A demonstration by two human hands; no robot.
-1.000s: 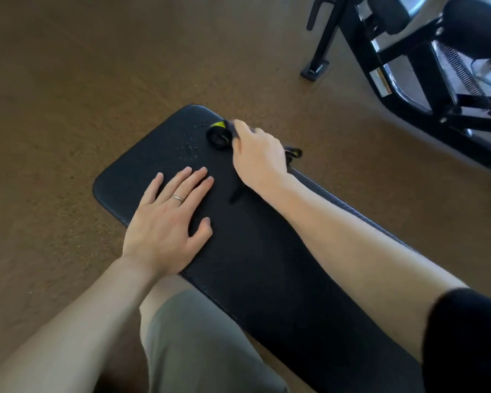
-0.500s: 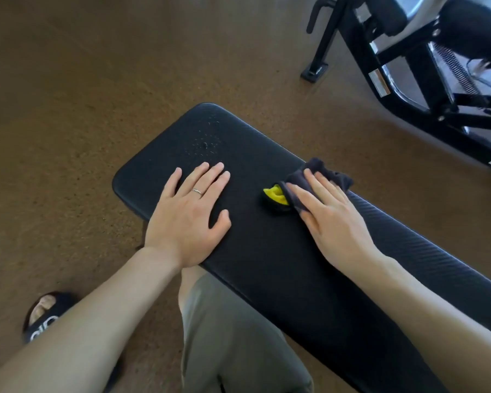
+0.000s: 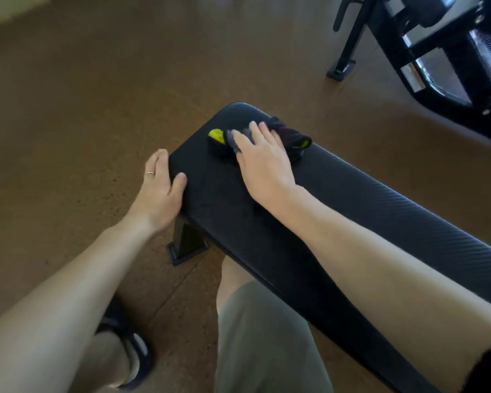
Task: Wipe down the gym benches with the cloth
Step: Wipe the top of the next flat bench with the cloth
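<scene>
A flat black padded gym bench [image 3: 366,211] runs from the centre to the lower right. Near its far end lies a dark grey cloth [image 3: 288,134] with yellow-green patches, bunched up. My right hand [image 3: 262,163] lies flat on the cloth and presses it onto the pad, fingers spread. At the bench's left edge my left hand [image 3: 160,188] grips the rim, thumb on top and fingers down the side; a ring shows on one finger.
Brown speckled floor [image 3: 82,114] surrounds the bench. A black metal bench foot [image 3: 186,245] stands under the left edge. A black exercise machine frame [image 3: 437,61] fills the upper right. My knee in olive shorts and a dark sandal [image 3: 131,353] are below.
My right hand slid the cloth toward the far end of the bench. My left hand moved off the top of the pad to its left edge.
</scene>
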